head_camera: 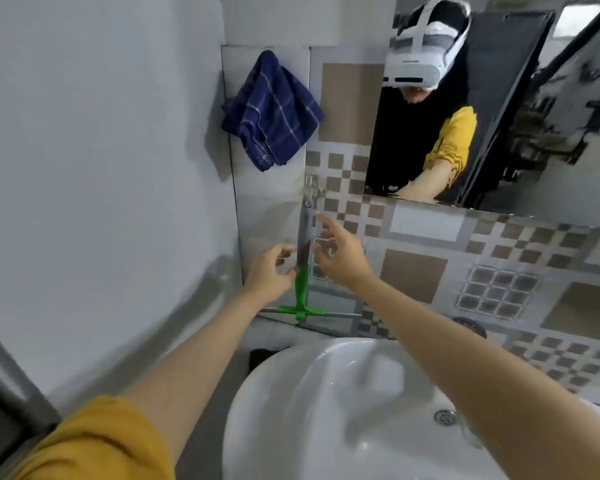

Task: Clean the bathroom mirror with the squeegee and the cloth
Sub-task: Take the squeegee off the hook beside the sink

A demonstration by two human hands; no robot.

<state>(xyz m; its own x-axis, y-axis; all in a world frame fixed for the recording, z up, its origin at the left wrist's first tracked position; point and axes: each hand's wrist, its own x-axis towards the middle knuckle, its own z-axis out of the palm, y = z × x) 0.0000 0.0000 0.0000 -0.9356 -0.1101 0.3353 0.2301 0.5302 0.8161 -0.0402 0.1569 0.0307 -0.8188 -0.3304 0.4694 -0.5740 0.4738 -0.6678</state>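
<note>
This is a small home bathroom. A white ceramic washbasin (326, 403) with a metal drain (445, 417) sits against a wall (499, 271) tiled in grey, white and brown squares. Above the tiles hangs a frameless mirror (551, 116) that reflects a dark door. A blue checked cloth (271, 112) hangs on the wall in the corner, and a green-handled squeegee (302, 282) hangs below it, beside plain pale grey wall panels (101, 168).
</note>
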